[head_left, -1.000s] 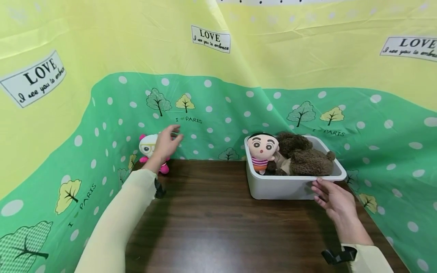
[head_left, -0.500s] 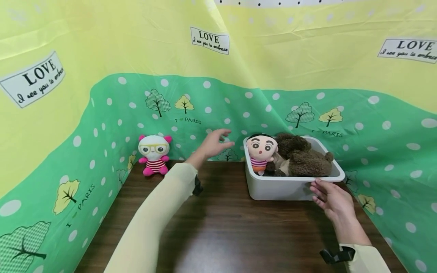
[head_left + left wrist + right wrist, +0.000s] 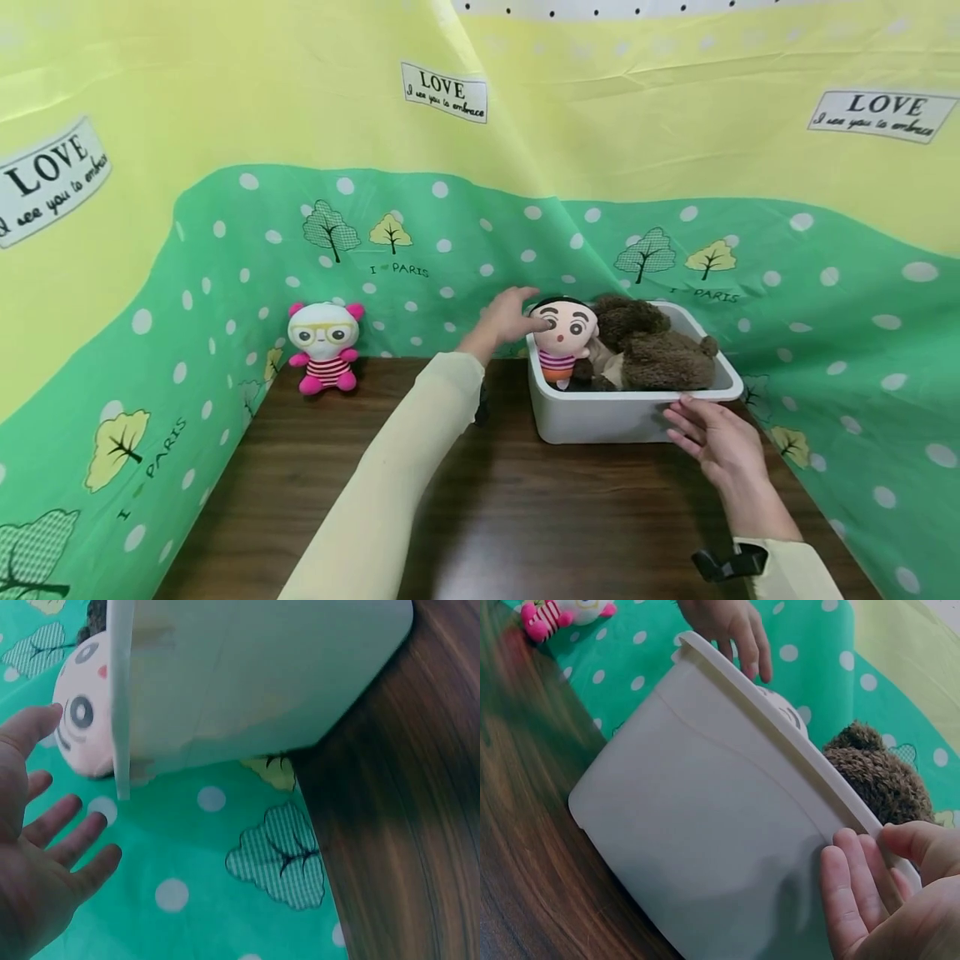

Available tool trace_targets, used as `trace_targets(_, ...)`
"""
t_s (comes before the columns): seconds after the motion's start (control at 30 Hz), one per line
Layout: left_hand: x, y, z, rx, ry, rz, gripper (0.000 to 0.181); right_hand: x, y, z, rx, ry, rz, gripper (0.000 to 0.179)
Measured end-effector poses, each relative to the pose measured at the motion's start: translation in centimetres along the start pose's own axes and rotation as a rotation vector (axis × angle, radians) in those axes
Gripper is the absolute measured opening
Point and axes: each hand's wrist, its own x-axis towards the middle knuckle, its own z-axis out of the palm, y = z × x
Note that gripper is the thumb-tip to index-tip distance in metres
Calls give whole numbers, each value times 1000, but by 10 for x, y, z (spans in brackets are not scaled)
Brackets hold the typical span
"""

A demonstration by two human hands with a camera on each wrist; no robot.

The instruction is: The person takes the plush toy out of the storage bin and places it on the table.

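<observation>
In the head view my left hand is at the left end of a light grey plastic storage bin, beside a boy doll with black hair and a striped shirt. Its thumb overlaps the doll's face, and whether it touches cannot be told. The left wrist view shows the fingers spread and holding nothing. My right hand holds the bin's front rim near the right corner, thumb over the rim and fingers under it against the wall. Brown plush bears lie in the bin, partly hidden behind its wall.
A pink and white plush panda with yellow glasses sits at the table's back left. Green and yellow printed cloth hangs around the dark wooden table at the back and sides.
My left hand has moved right, from in front of the panda to the boy doll at the bin. The right hand has stayed at the rim. The view has shifted slightly.
</observation>
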Motion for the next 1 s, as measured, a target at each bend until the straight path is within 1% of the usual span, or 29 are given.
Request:
trace_targets(0.1, 1, 1, 5, 10, -1, -1, 71, 0, 2, 2, -18, 4, -1, 9)
trace_targets(0.27, 2, 4, 12, -21, -8, -5, 70, 0, 2, 3, -28, 2, -4, 12)
trace_targets(0.43, 4, 5, 17, 16, 24, -2, 66, 0, 1, 2, -19, -7, -9, 10)
trace_targets(0.53, 5, 6, 20, 48, 44, 15, 63, 0, 1, 2, -4, -14, -18, 8)
trace_targets(0.67, 4, 8, 23, 78, 48, 36, 60, 0, 2, 1, 5, -14, -25, 7)
trace_targets(0.8, 2, 9, 25, 92, 59, 53, 55, 2, 1, 1, -1, -10, -19, 8)
trace_targets(1.0, -1, 9, 27, 108, 98, 85, 50, 3, 1, 1, -8, -11, -12, 6)
